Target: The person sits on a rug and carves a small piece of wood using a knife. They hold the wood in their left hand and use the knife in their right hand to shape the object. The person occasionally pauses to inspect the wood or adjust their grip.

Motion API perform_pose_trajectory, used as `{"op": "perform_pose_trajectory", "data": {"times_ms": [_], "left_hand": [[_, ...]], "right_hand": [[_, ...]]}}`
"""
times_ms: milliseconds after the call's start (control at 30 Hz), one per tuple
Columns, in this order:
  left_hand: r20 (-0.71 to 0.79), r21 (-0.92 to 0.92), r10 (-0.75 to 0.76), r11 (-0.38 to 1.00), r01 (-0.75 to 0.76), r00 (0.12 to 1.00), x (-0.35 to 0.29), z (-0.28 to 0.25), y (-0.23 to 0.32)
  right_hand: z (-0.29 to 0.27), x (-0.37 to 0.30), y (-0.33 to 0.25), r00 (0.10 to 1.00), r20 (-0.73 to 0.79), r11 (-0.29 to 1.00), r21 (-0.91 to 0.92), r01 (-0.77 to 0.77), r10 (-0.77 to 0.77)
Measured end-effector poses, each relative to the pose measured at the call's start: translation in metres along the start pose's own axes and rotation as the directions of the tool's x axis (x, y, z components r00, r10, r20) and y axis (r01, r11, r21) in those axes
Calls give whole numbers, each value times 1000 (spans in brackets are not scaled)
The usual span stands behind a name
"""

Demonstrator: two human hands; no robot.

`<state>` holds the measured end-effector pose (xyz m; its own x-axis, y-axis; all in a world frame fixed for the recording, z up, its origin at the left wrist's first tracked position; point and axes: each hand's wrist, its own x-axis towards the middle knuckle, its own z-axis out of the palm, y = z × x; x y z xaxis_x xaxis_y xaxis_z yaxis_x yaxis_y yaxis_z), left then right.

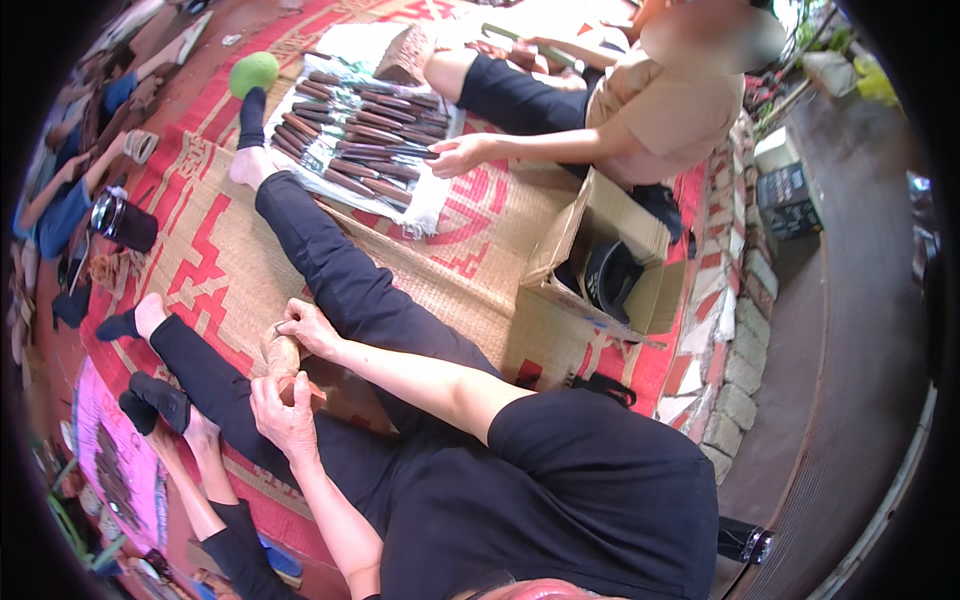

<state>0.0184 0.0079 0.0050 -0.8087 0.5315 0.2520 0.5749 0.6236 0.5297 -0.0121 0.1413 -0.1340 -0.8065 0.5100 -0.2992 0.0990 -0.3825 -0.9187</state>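
Between my outstretched legs, a tan, rounded, elongated piece is held in both hands; its exact kind is not clear. My left hand is closed around its near end, with a small orange-brown flat edge showing beside the thumb. At the far end, my right hand has its fingertips pinched against the piece. Ahead, a white cloth carries several rows of dark brown wooden-looking handles or sticks, and a brown block lies at its far edge.
Across the cloth sits another person, whose hand reaches over the sticks. An open cardboard box with a dark item inside stands to my right, by a brick edge. A green ball and dark jar lie left on the patterned mat.
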Motion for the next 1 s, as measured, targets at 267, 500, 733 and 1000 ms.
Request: {"op": "perform_pose_trajectory", "data": {"times_ms": [267, 500, 733, 1000], "left_hand": [[-83, -50, 25, 998, -29, 996, -7, -1, -7], [-104, -16, 46, 999, -48, 994, 4, 0, -7], [-170, 24, 85, 996, -82, 982, 7, 12, -7], [-176, 19, 74, 997, -71, 982, 13, 13, -13]], "right_hand": [[14, 0, -22, 973, 38, 853, -473, 220, -230], [1, 7, -16, 980, 134, 908, -375, 187, -147], [9, 20, -14, 976, 19, 808, -557, 191, -218], [12, 21, -14, 974, 4, 917, -334, 215, -227]]}}
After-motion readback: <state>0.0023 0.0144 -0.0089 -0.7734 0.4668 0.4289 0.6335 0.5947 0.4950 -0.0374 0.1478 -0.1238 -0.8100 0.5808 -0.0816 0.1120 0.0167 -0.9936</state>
